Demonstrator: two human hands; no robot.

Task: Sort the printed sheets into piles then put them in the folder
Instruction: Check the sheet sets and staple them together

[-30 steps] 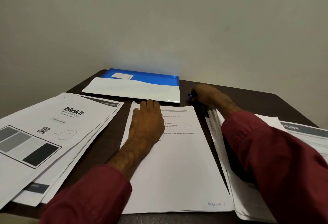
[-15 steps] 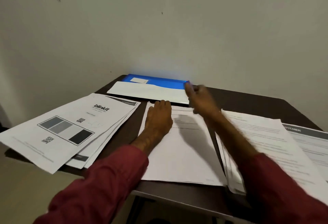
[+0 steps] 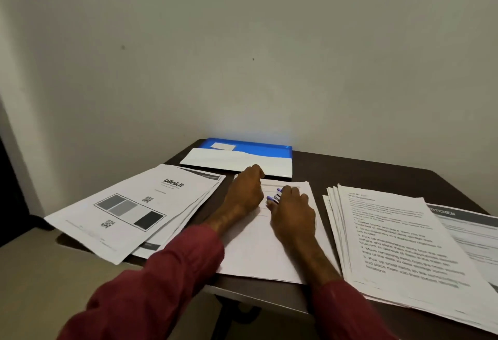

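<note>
right grip (image 3: 292,210) is clenched round a small purple tool (image 3: 275,197), just beside the left grip (image 3: 244,193), which curls over the middle pile's (image 3: 269,248) far-left corner; pinching or only pressing, i can't tell. the pile's long axis runs toward the folder (image 3: 242,162), just beyond.

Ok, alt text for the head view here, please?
A person at a dark table holds the top corner of the middle pile with the left hand, while the right hand holds a small purple tool, likely a stapler, over it. A left pile and a right pile flank it; a blue folder lies behind.
</note>
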